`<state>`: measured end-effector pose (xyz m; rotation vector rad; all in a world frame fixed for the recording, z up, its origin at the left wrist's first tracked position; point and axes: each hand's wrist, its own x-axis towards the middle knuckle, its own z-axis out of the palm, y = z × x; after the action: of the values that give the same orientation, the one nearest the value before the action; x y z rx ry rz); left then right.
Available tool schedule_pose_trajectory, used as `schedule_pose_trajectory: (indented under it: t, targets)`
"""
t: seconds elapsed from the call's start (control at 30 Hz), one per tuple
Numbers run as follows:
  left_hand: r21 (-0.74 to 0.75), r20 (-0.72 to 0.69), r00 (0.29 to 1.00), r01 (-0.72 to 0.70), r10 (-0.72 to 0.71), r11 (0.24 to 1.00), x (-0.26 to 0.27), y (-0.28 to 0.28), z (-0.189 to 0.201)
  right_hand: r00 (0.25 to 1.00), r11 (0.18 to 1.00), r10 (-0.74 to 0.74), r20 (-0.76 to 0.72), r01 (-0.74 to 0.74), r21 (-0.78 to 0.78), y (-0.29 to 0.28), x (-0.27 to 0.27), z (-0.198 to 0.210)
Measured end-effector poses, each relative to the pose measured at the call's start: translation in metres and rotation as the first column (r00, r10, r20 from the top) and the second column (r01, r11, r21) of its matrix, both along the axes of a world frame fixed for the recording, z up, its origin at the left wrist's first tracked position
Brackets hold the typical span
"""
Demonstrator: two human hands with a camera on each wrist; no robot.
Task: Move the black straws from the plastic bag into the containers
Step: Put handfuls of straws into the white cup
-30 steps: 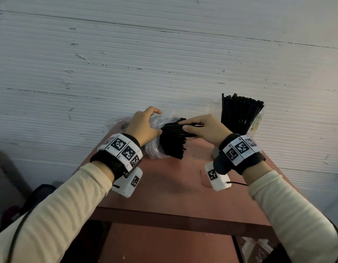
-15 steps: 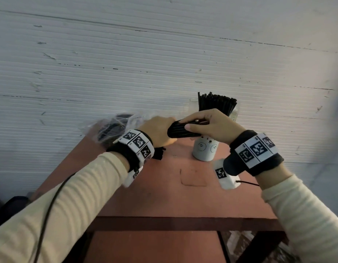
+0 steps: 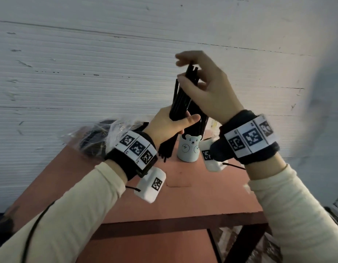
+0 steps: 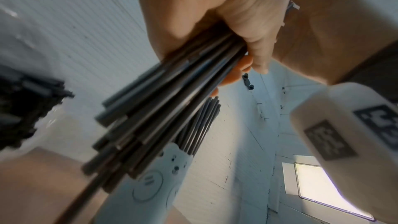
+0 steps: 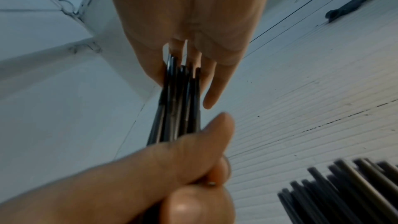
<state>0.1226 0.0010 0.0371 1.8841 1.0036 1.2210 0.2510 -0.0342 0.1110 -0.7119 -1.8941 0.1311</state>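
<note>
Black straws (image 3: 180, 103) bundled upright, held above the bear-faced white container (image 3: 189, 149) at the far side of the reddish surface (image 3: 192, 196). Left hand (image 3: 168, 124) wrapped round the lower part of the bundle, thumb across the front, fingers curled behind; same grip plain in the left wrist view (image 4: 215, 23), straw ends fanning out unevenly below the fist (image 4: 150, 117). Right hand (image 3: 206, 88) at the top of the bundle, fingers fairly straight and spread over the straw tips, thumb against the side; in the right wrist view (image 5: 189, 31) fingers extended along the straw tops (image 5: 178, 100), not curled round them. Bundle tilted slightly, lower ends hanging left of and just beside the container rim, none of them clearly inside. Container already holding a separate bunch of black straws (image 4: 200, 125), standing up behind the left thumb. Clear plastic bag (image 3: 100, 137) lying crumpled at the far left of the surface, against the white ribbed wall (image 3: 88, 73), more black straws visible inside, well apart from the held bundle. Marker-tagged black wristbands (image 3: 136, 149) and white camera pods on both wrists. Cream long sleeves (image 3: 79, 215) on both arms.
</note>
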Motion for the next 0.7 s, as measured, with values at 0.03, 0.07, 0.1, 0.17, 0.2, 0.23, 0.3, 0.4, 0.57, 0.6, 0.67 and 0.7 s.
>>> schedule_pose_trajectory:
  t: [0.03,0.07,0.1,0.17,0.2,0.23,0.3,0.4,0.57,0.6,0.67,0.7]
  targets:
    - [-0.062,0.039,0.999,0.019,-0.016,0.998,0.001,0.002,-0.007,0.998,0.999,-0.035,0.052,0.035,0.003,0.003,-0.002,-0.005]
    - [-0.125,0.072,0.997,0.048,-0.039,0.991,0.003,0.003,-0.015,0.99,0.997,-0.071,0.118,0.074,-0.021,0.007,-0.003,-0.011]
    - [-0.183,0.085,0.995,0.074,-0.059,0.98,0.004,0.004,-0.023,0.972,0.991,-0.107,0.211,0.121,-0.057,0.011,-0.003,-0.019]
    - [-0.268,0.073,0.994,0.093,-0.076,0.959,0.003,0.009,-0.039,0.907,0.975,-0.147,0.394,0.2,-0.098,0.018,-0.002,-0.036]
    - [-0.299,0.067,0.995,0.086,-0.069,0.95,0.003,0.012,-0.046,0.889,0.973,-0.147,0.435,0.209,-0.098,0.021,-0.001,-0.044]
    - [-0.325,0.066,0.996,0.085,-0.068,0.942,0.002,0.015,-0.051,0.886,0.975,-0.145,0.441,0.205,-0.09,0.023,0.001,-0.049]
    - [-0.376,0.032,0.994,0.106,-0.102,0.921,0.001,0.021,-0.059,0.898,0.979,-0.144,0.416,0.19,-0.07,0.025,0.002,-0.054]
    - [-0.454,-0.046,0.986,0.12,-0.157,0.883,0.001,0.021,-0.062,0.901,0.98,-0.138,0.412,0.183,-0.073,0.023,0.003,-0.055]
    - [-0.344,-0.078,0.994,0.044,-0.075,0.938,0.002,0.014,-0.054,0.917,0.974,-0.196,0.347,0.224,-0.042,0.011,0.006,-0.048]
    - [-0.33,-0.045,0.994,0.077,-0.098,0.941,0.002,0.008,-0.049,0.935,0.972,-0.203,0.29,0.228,-0.055,0.007,0.008,-0.046]
    - [-0.297,-0.026,0.981,0.178,-0.194,0.938,0.0,-0.002,-0.039,0.949,0.959,-0.219,0.227,0.252,-0.128,-0.001,0.014,-0.044]
    - [-0.284,-0.049,0.965,0.235,-0.259,0.929,-0.001,-0.007,-0.034,0.946,0.945,-0.219,0.24,0.267,-0.188,-0.002,0.017,-0.044]
